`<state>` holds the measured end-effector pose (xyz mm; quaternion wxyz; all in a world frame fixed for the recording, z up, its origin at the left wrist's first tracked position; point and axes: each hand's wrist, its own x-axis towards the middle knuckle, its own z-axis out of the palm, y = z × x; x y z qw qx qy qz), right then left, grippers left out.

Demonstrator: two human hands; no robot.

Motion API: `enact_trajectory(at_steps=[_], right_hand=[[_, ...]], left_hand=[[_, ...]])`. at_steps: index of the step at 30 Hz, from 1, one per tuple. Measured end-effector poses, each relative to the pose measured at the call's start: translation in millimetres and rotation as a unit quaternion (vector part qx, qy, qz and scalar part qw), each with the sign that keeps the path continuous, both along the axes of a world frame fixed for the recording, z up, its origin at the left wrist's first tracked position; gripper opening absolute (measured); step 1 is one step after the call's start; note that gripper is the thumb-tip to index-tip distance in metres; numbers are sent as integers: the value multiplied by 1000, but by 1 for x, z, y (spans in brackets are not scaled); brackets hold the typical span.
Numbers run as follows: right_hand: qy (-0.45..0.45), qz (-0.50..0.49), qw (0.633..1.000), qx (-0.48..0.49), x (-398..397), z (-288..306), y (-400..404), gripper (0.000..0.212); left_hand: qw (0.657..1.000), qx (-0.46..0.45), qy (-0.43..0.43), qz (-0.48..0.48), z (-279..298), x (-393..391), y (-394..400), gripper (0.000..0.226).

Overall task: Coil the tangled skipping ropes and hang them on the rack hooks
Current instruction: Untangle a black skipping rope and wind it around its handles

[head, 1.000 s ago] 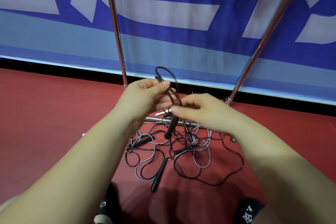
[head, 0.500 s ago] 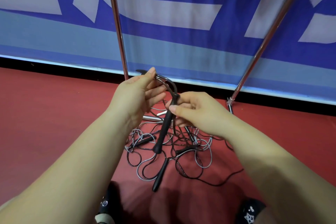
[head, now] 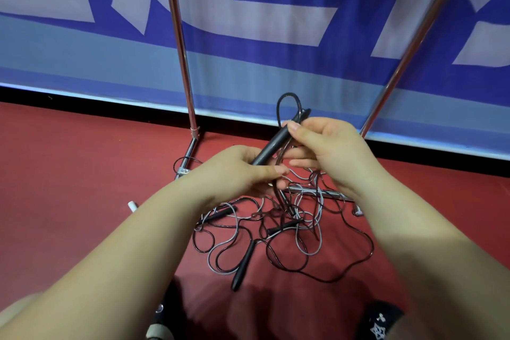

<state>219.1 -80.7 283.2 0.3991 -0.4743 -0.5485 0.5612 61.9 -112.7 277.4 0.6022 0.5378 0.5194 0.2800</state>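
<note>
Your left hand (head: 234, 171) and right hand (head: 328, 152) meet above the pile, both on the same black handle (head: 271, 143). The handle lies tilted, its lower end in your left hand, its upper end rising past your right thumb. Your left fingers (head: 271, 171) are curled round the lower end, the thumb laid along the near side. Your right hand pinches the upper part between thumb and fingers, while its lower fingers stretch out toward your left hand. From the top of the handle a black cord (head: 278, 107) arcs up in a small loop, then drops between your hands to the floor.

The ropes (head: 276, 232) lie tangled on the red floor (head: 82, 174) straight below your hands, black and grey cords crossing each other in loose loops. Three more black handles show in the heap: one long handle (head: 242, 265) at the near edge pointing toward you, and two shorter ones further in. One black loop strays out to the right of the pile.

The rack (head: 179, 44) stands just behind the tangle: two chrome poles rise from the floor, and its base bars run along the floor, some cords lying over them. Its hooks are out of view. A blue and white banner (head: 276, 63) fills the wall behind. A small white cylinder (head: 132, 205) lies on the floor left of your left forearm.
</note>
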Motion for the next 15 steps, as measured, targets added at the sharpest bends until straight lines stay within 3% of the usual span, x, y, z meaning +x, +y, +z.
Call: enact_trajectory(at_steps=[6,10,13,15], right_hand=[[-135,69,988,-27,2,-5,2,25],[-336,183,922,59,4,-14,-2,25],[-358,196,909,85,4,-16,-5,4],[-356,162,913,112,4,-15,-5,6]], left_hand=[[990,-4,-73,120,0,-2,5,13],[966,-13,-140,218,2,-7,11,15],[951,-22,-164,260,2,-10,13,16],[946,-28,-171,273,1,-11,15,17]])
